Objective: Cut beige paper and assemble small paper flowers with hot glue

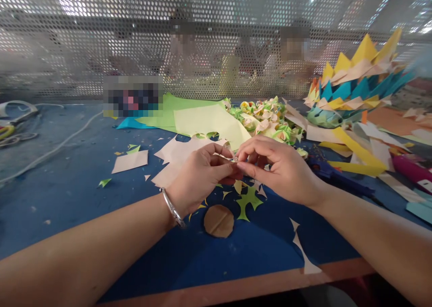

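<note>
The blue table (162,262) bears a brown disc (218,221), green paper scraps (249,203) and a pale rectangle (130,162)

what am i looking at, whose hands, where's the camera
There's no machine: the left hand and right hand are a person's own, bare. The one picture comes from a camera worn on that person's head, looking forward and down. Both hands pinch a small pale piece, too hidden to name. On the blue table are a brown disc, a green scrap, a pale yellow sheet and a heap of folded paper; at right stands a spiky, layered paper piece.
</note>
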`<control>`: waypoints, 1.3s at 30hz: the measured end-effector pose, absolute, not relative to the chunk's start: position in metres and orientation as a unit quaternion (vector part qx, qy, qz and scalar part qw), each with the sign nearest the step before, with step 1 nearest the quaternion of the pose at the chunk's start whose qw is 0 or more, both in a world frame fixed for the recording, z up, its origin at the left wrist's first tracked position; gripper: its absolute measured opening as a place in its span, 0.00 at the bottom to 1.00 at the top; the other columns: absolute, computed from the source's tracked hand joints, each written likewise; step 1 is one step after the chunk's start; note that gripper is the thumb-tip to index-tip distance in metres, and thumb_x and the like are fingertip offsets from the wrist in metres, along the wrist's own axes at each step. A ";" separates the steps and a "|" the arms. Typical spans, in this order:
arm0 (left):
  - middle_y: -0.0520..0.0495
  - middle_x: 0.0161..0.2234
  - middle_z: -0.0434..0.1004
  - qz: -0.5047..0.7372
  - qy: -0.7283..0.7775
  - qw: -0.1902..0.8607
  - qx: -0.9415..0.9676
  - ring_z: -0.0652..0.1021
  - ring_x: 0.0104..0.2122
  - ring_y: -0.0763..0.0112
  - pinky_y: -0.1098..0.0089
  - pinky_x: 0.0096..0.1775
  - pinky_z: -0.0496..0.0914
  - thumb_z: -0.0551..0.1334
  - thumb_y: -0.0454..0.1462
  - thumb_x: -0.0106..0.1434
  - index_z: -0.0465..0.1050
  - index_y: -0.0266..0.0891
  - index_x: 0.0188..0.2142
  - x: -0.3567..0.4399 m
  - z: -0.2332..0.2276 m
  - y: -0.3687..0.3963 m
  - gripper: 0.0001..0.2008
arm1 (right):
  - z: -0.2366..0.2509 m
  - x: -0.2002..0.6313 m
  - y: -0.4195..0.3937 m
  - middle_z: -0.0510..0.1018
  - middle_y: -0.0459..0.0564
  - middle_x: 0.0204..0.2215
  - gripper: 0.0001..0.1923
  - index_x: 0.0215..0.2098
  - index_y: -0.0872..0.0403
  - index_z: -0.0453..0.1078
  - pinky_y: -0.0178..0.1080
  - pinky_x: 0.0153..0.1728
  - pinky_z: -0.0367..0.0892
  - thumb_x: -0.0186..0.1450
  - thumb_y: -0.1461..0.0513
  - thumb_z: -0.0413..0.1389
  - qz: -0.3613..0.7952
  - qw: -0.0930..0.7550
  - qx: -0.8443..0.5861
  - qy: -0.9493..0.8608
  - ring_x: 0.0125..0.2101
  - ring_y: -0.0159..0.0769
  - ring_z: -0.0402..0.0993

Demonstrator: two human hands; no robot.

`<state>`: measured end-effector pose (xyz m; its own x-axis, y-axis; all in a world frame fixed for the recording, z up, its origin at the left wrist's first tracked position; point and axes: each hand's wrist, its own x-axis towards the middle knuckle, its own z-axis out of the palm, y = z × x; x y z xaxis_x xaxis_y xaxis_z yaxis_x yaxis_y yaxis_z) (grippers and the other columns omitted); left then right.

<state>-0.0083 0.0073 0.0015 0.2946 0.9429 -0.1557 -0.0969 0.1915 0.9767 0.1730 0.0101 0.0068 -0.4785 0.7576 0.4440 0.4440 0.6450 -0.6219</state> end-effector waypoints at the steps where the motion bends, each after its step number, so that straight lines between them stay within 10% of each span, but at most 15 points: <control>1: 0.53 0.24 0.77 0.407 0.432 0.630 0.501 0.80 0.26 0.73 0.72 0.33 0.72 0.66 0.31 0.56 0.66 0.39 0.34 -0.009 0.001 0.007 0.09 | 0.007 0.173 0.010 0.74 0.49 0.36 0.04 0.33 0.54 0.69 0.32 0.27 0.67 0.65 0.62 0.56 0.227 0.360 -0.365 -0.828 0.29 0.29 0.71; 11: 0.54 0.24 0.75 0.399 0.370 0.565 0.620 0.78 0.27 0.70 0.69 0.30 0.71 0.63 0.33 0.57 0.58 0.42 0.35 -0.009 -0.001 0.007 0.13 | 0.008 0.172 0.008 0.72 0.43 0.21 0.07 0.33 0.55 0.70 0.31 0.19 0.60 0.63 0.59 0.58 0.340 0.351 -0.418 -0.765 0.19 0.27 0.66; 39: 0.56 0.23 0.72 0.401 0.354 0.531 0.658 0.76 0.25 0.72 0.70 0.28 0.69 0.60 0.29 0.55 0.55 0.42 0.40 -0.010 0.002 0.006 0.16 | 0.012 0.173 0.008 0.73 0.42 0.23 0.09 0.32 0.55 0.72 0.30 0.19 0.62 0.61 0.58 0.62 0.395 0.390 -0.399 -0.730 0.19 0.24 0.64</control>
